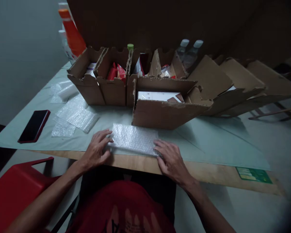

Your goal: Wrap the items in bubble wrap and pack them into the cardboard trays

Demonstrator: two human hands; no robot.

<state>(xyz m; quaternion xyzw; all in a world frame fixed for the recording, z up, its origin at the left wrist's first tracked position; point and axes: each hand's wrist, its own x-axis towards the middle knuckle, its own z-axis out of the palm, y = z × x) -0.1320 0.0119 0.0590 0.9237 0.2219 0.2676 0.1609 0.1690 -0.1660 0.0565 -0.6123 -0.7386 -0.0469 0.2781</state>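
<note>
Both hands lie flat with fingers spread, neither grip pinching anything: the left hand (97, 149) presses the left end of a bubble-wrap sheet (133, 139), the right hand (171, 160) its right end. That sheet lies low in the middle of the frame, on the pale green covering at the near edge of the bench (208, 176), just in front of one open cardboard box (165, 108) holding a white carton (157, 96). Behind it, across the upper middle, stands a row of four smaller open boxes (113, 81) with red and white packets inside. At left centre lie about four loose bubble-wrap pieces (75, 115) and one dark phone (34, 126). One orange bottle (72, 34) stands at upper left, two clear capped bottles (188, 51) at upper middle. Flattened cardboard (244, 84) fans out at right. One red chair (16, 187) sits at lower left.
</note>
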